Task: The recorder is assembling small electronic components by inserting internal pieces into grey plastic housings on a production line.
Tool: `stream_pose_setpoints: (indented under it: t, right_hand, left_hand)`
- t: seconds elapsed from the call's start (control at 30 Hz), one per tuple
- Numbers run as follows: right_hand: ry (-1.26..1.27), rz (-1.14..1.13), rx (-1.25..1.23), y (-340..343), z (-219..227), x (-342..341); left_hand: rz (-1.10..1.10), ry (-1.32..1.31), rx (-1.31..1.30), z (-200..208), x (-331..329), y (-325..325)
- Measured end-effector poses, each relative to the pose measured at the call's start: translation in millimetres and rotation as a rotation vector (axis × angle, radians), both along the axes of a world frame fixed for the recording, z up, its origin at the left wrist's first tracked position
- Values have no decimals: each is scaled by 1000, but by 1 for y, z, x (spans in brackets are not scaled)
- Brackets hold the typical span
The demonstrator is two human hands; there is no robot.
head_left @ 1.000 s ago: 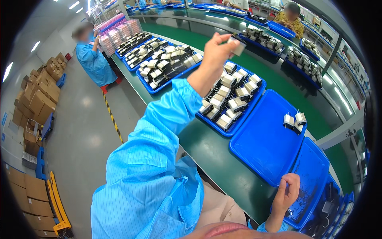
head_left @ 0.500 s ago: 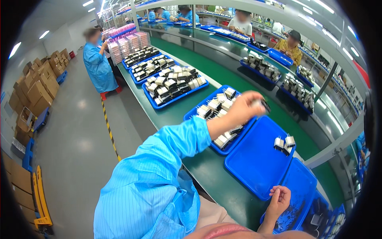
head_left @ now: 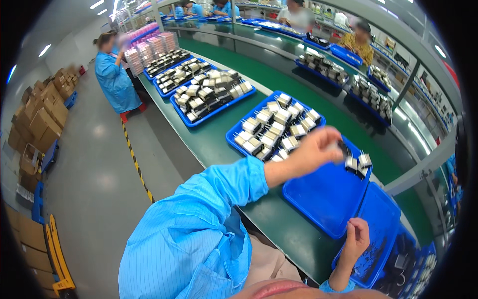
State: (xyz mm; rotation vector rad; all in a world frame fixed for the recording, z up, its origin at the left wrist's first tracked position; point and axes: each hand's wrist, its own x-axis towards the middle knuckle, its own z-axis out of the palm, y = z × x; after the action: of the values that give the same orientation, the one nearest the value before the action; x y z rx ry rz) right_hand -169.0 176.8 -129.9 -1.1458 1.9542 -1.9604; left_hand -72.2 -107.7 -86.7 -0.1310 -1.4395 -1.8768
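My left hand is closed in a pinch on a small plug adapter, blurred, its dark side showing. It hangs over the far end of a blue tray, close to a few white-and-black adapters with metal pins that lie there. Under and behind my left wrist, a second blue tray is filled with the same adapters. My right hand is at the near right corner of the first tray, fingers curled together; whether they hold anything is hidden.
Another blue tray with dark small bits overlaps at the right. Loaded trays line the green bench leftward. A metal post rises at the right. A person in blue stands far left; others sit across the belt.
My left hand has carried the adapter rightward, from the edge of the full tray to over the first tray's adapters. The whole view has shifted slightly. My right hand stays curled.
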Motion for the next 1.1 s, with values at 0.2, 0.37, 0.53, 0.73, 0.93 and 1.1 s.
stream_pose_setpoints:
  t: [0.2,0.37,0.53,0.73,0.93,1.1]
  right_hand:
    - [76,25,65,3,5,4]
    - [195,14,66,-1,10,10]
    - [57,-36,80,3,16,11]
    - [-28,43,39,3,17,8]
    - [-166,80,-11,5,20,11]
    - [-271,163,-16,0,22,13]
  left_hand:
    - [453,56,250,83,25,-129]
    - [684,140,153,108,47,-189]
    - [215,-47,9,54,19,-90]
    - [-285,-387,-12,-8,23,58]
    - [-327,-315,-121,-40,24,79]
    - [-351,-385,-69,-42,30,83]
